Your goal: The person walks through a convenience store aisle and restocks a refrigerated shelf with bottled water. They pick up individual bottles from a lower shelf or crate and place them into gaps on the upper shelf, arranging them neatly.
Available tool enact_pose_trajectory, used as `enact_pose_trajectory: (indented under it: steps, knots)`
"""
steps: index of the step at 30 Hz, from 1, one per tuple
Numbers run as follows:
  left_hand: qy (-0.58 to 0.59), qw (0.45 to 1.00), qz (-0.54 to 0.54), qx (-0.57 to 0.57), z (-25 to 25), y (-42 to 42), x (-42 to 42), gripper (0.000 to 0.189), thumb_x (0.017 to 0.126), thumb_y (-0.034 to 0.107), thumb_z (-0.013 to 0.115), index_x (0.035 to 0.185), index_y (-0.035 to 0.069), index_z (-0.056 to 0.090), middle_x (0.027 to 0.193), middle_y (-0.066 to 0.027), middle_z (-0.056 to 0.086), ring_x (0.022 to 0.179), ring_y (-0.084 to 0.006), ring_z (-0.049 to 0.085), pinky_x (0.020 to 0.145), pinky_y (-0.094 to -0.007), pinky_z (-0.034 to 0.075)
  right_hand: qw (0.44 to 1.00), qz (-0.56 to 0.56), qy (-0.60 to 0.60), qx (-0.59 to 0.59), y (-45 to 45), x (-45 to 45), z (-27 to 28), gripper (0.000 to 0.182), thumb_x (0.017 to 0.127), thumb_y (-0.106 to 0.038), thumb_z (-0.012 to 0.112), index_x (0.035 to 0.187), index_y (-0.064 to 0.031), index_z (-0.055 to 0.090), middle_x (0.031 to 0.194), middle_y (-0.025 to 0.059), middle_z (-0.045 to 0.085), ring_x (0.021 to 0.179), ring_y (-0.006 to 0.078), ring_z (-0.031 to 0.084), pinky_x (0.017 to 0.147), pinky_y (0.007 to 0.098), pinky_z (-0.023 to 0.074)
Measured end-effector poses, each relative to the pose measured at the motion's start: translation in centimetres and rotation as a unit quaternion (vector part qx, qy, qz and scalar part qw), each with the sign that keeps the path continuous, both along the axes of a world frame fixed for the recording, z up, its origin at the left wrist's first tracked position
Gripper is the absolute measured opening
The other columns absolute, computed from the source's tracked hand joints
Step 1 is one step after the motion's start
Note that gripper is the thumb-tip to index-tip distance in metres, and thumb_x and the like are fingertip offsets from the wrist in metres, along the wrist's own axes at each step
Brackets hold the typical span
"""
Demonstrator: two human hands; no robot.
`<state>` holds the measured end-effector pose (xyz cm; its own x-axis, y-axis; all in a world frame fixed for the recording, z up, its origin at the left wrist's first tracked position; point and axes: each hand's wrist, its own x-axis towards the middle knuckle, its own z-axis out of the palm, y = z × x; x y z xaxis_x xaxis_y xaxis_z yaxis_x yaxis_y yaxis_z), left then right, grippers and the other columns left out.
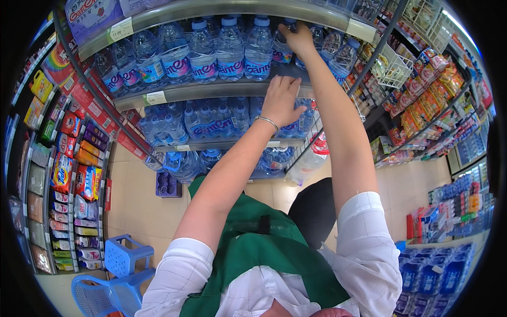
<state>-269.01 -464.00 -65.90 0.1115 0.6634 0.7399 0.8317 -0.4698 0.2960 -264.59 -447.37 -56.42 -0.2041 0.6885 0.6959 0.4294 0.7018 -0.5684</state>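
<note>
My right hand (300,39) reaches onto the upper shelf and grips a clear plastic water bottle (281,55) near its top, with my thumb on its left side. Just below, my left hand (281,99) lies over the front edge of that shelf (237,88), palm down and thumb spread, holding nothing. A row of labelled water bottles (229,51) with blue caps stands upright left of my right hand. More bottles (344,59) stand to its right, the outermost leaning. A dark gap of bare shelf shows beside the gripped bottle.
Shrink-wrapped bottle packs (210,121) fill the shelf below, with large water jugs (180,164) lower down. A purple crate (168,185) sits on the floor. Blue plastic stool (128,253) and chair (107,295) stand lower left. A white wire basket (394,65) hangs at right.
</note>
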Motion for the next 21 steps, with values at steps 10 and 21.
enact_pose_trajectory:
  steps: [10,21]
  knots:
    - [-0.215,0.976,0.036,0.025,1.0,2.2,-0.1,0.073,0.07,0.015,0.074,0.131,0.0,0.036,0.122,-0.0251,0.047,0.113,-0.0374,0.047,0.096,-0.0379,0.04,0.967,0.197,0.021,-0.158,-4.7,6.5,1.5,0.039,0.088,-0.023,0.06,0.116,0.0033,0.051,0.104,0.0098,0.062,0.094,0.017,0.057,0.084,0.0304,0.0441]
    - [-0.185,0.966,0.035,-0.175,2.5,7.4,-0.6,0.075,0.066,0.028,0.076,0.129,0.003,0.043,0.113,-0.0208,0.059,0.106,-0.0353,0.057,0.089,-0.0406,0.046,0.995,0.044,-0.037,0.077,-2.6,7.9,2.0,0.051,0.073,-0.023,0.071,0.116,-0.0003,0.054,0.101,0.0225,0.063,0.097,0.0359,0.06,0.084,0.0381,0.0467]
